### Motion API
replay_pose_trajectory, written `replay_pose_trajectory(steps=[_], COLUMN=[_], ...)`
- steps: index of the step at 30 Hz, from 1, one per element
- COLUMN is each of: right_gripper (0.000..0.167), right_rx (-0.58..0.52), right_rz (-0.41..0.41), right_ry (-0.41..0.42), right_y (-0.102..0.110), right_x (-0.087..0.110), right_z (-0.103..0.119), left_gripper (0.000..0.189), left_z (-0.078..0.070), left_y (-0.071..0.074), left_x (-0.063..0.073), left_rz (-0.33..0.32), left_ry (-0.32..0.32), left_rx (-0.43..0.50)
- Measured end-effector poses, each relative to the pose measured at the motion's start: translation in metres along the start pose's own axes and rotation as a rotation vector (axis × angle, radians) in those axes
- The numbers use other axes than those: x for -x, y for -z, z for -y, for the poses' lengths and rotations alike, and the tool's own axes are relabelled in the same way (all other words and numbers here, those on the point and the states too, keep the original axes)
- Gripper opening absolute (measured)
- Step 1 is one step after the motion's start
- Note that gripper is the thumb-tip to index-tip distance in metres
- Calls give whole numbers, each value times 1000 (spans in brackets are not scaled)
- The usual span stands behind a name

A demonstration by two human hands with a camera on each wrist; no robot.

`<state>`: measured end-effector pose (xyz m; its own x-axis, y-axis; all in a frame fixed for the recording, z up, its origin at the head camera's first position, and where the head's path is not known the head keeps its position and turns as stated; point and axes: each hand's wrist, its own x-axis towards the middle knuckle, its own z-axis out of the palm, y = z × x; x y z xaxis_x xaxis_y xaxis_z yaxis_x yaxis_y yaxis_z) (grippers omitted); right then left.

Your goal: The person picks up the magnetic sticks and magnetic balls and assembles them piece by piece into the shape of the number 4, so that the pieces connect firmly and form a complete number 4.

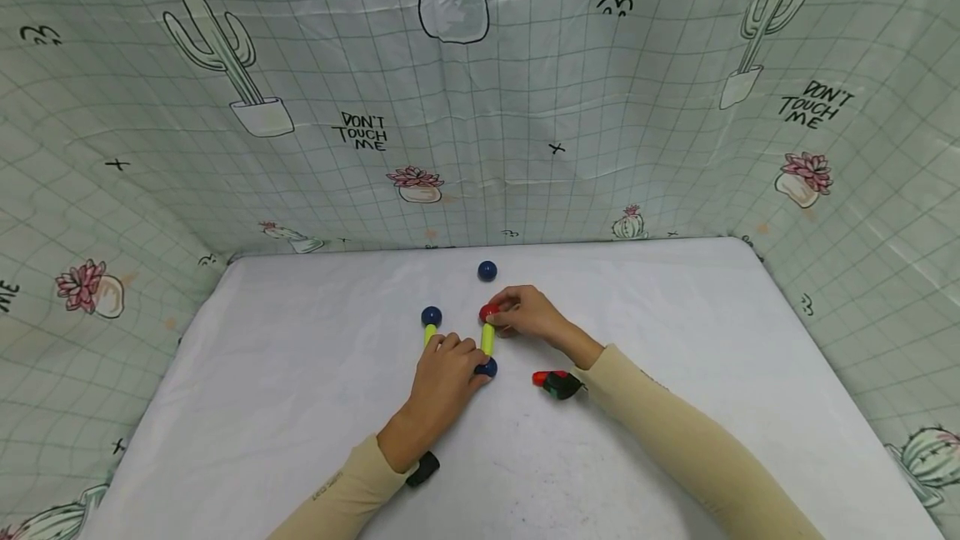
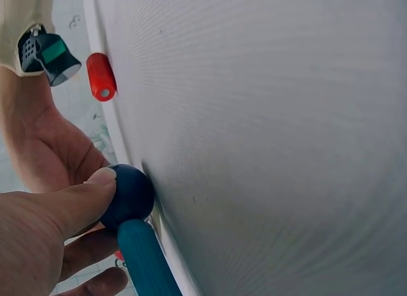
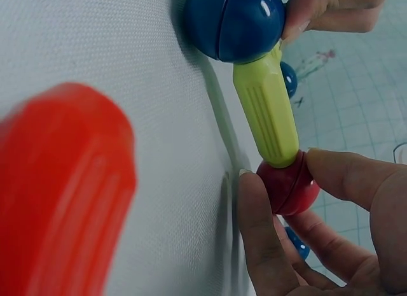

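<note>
My left hand (image 1: pixel 447 371) pinches a blue ball (image 2: pixel 130 197) between thumb and fingers. A yellow-green rod (image 3: pixel 267 111) runs from that ball to a red ball (image 1: pixel 489 312). The red ball sits between the thumb and fingertips of my right hand (image 1: pixel 527 312). From the left wrist, a teal rod (image 2: pixel 149 258) also joins the blue ball; my left hand hides it in the head view. Another blue ball (image 1: pixel 431 317) tops a second yellow-green rod (image 1: pixel 430 333) left of the hand, its lower end covered by the fingers.
A loose blue ball (image 1: pixel 487 271) lies near the table's far edge. Beside my right wrist, a red rod (image 1: pixel 540 377) lies on the white-covered table (image 1: pixel 300 373). Small dark cameras sit on both wrists. Patterned cloth (image 1: pixel 465 123) rises behind and at the sides.
</note>
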<state>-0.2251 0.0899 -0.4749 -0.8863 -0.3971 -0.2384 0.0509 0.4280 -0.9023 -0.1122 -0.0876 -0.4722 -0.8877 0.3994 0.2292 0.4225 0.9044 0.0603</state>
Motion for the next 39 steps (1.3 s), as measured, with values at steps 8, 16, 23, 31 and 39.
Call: replay_pose_trajectory(steps=[8,16,23,31,39], right_gripper=[32,34,36,27,17], right_rx=[0,26,85,237,418], right_rz=[1,-7,-15,-45,-84], right_ry=[-2,-15,5,90,163], right_y=[-1,0,3,13,23], right_x=[-1,3,9,35,68], right_z=[-2,0,-2,-12,-15], left_gripper=[28,28,28,29,26], left_z=[0,0,0,2,9], left_y=[1,1,2,4,5], left_x=[0,-1,-2,-4,-4], left_rz=[7,9,36,75,86], left_ry=[8,4,19,40,35], left_rx=[4,9,18,81,168])
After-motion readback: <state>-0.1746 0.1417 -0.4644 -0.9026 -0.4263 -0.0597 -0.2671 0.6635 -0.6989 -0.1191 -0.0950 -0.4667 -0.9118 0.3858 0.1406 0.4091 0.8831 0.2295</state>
